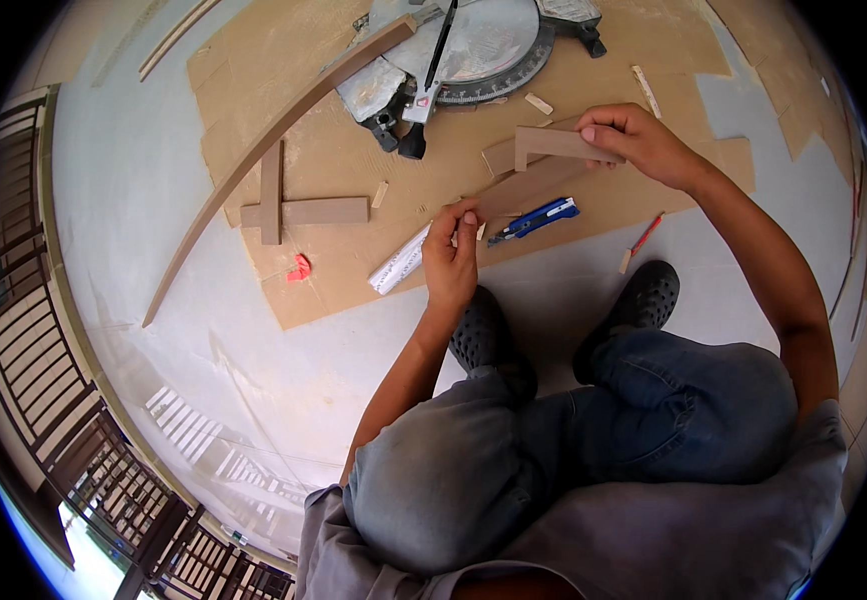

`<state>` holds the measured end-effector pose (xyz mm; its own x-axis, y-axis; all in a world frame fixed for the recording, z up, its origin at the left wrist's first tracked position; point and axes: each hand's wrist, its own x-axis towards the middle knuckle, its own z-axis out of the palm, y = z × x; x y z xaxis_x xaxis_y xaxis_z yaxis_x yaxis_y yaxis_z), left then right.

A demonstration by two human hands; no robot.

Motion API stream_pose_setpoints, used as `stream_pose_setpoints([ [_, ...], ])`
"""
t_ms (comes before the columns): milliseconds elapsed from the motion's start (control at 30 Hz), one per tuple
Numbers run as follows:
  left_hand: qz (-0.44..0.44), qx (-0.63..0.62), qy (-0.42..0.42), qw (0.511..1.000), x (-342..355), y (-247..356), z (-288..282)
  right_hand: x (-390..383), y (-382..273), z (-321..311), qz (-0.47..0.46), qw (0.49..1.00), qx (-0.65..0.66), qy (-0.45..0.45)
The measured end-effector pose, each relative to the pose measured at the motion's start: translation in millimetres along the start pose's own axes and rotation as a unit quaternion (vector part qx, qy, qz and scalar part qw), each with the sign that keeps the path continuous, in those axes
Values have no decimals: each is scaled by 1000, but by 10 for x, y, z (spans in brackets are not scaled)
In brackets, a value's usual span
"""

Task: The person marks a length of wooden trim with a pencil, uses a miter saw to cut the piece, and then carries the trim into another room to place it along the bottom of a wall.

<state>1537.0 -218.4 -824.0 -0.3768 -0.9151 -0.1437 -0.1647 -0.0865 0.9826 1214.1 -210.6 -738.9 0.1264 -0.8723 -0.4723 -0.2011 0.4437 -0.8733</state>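
Observation:
My left hand (450, 255) pinches the near end of a flat brown wood strip (528, 187), which slants up and away to the right. My right hand (643, 143) is closed on a short brown wood piece (553, 144) with an L-shaped outline, held just above the strip's far end. Behind that piece, another wood offcut (500, 157) shows in part. A blue utility knife (538, 219) lies on the cardboard below the strip. Beside my left hand rests a white printed tube or rolled sheet (400, 260), partly covered by the hand.
A miter saw (453, 50) stands at the far side on cardboard (328, 290). One long wood strip (263, 145) reaches from it to the left. Two crossed wood pieces (318, 211), red scraps (299, 268), a red pencil-like tool (646, 233) and small offcuts lie about. My feet are close by.

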Motion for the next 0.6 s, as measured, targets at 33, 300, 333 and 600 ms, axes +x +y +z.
stream_pose_setpoints([
  [33,-30,-59,-16,998,14,62,79,9,27,39,-7,1000,2,-11],
  [300,-176,-5,-149,973,-203,33,277,-194,585,646,33,984,-109,-134],
  [333,-163,25,-168,972,-277,-5,290,-254,649,693,41,976,-139,-162],
  [600,-138,76,-272,949,-498,-206,446,-386,977,882,53,955,-219,-194],
])
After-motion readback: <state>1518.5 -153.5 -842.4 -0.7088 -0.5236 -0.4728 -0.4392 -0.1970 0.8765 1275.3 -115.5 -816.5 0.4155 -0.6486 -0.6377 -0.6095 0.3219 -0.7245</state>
